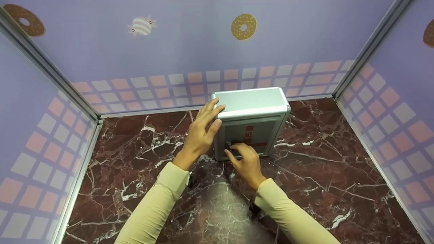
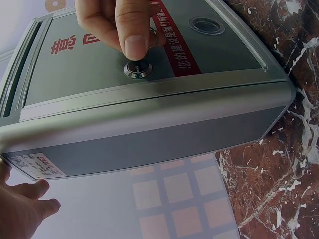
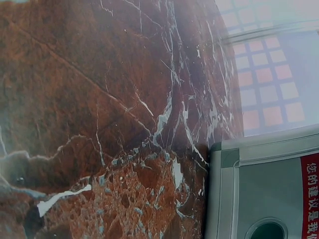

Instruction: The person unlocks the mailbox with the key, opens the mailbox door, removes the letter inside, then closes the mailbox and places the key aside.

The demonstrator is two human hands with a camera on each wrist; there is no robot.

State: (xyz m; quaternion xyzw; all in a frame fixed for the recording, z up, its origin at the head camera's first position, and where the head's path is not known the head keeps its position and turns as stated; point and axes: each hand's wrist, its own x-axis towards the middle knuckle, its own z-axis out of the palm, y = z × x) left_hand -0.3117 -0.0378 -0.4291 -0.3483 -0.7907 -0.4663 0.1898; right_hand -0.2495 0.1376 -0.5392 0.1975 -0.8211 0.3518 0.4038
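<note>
A grey metal suggestion box (image 1: pixel 251 100) with aluminium edges stands upright on the marble surface, red lettering on its front panel. My left hand (image 1: pixel 200 132) rests against its upper left edge, fingers extended over the corner. Low on the front, my right hand (image 1: pixel 247 161) pinches a small key at the round lock (image 2: pixel 138 73). In the left wrist view, the thumb covers most of the key, and a metal ring (image 2: pixel 153 37) shows beside it. The right wrist view holds the box's lower corner and a round window (image 3: pixel 267 230), without the hand.
Purple wall panels (image 1: pixel 190 44) with pink and white squares enclose the back and both sides. Metal strips (image 1: pixel 81 149) run along their lower edges. The dark red marble surface (image 1: pixel 322 162) extends around the box. A white label (image 2: pixel 37 166) is on the box's side.
</note>
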